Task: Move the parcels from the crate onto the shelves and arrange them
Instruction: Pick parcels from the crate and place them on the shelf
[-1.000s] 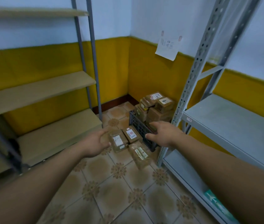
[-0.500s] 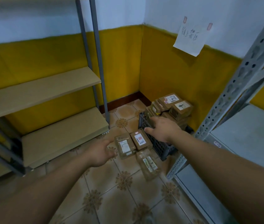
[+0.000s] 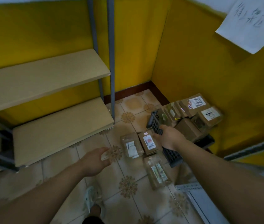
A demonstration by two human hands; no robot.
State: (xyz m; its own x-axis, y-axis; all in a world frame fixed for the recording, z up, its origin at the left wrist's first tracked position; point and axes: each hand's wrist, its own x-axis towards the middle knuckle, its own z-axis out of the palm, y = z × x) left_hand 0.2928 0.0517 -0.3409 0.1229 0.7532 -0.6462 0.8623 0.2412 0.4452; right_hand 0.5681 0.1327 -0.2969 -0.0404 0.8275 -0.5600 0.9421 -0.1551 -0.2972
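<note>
A black slatted crate [image 3: 154, 122] stands on the floor in the yellow corner, heaped with several brown parcels [image 3: 194, 103] bearing white labels. Three more parcels lie on the tiles in front of it: one [image 3: 131, 147], one [image 3: 149, 143] and one [image 3: 158, 171]. My right hand [image 3: 170, 137] hovers over the crate's near rim, fingers apart, holding nothing. My left hand [image 3: 95, 160] is open over the tiles, left of the floor parcels. The beige shelves [image 3: 60, 128] on the left are bare.
A grey metal rack post [image 3: 110, 59] stands between the beige shelves and the corner. A second grey rack [image 3: 208, 206] lies at the lower right. A paper note [image 3: 249, 21] hangs on the wall. My shoe [image 3: 92, 202] is on the tiles below.
The view has dropped and come closer to the crate. Both hands have reached further forward and down, the right one now over the crate's rim.
</note>
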